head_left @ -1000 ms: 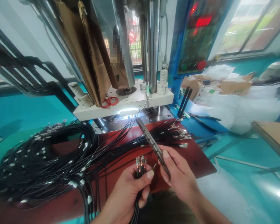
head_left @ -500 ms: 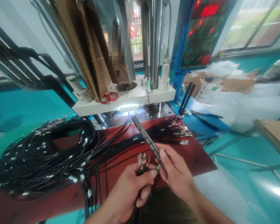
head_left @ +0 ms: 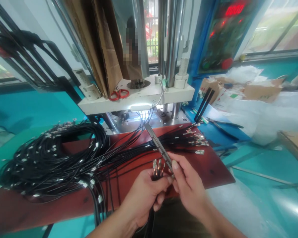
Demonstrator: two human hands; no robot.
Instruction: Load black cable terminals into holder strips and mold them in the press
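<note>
My left hand is closed round a small bunch of black cables, whose metal terminals stick up above the fingers. In my right hand is a long, dark metal bar with slots along it, pointing up and away to the left. The bar's near end meets my left thumb, and the two hands almost touch; what lies between the fingertips there is hidden. Beyond the bar, a bundle of black cables with bare terminals crosses the red board.
A large coil of black cables lies on the left. Behind the board stands a press with a lit lamp and red-handled scissors on its plate. Pliers rest on a blue surface to the right, near white sacks.
The camera view has shifted slightly, so the scene sits a bit further right. My hands have drawn a little closer together, with the bar's near end now at my left thumb.
</note>
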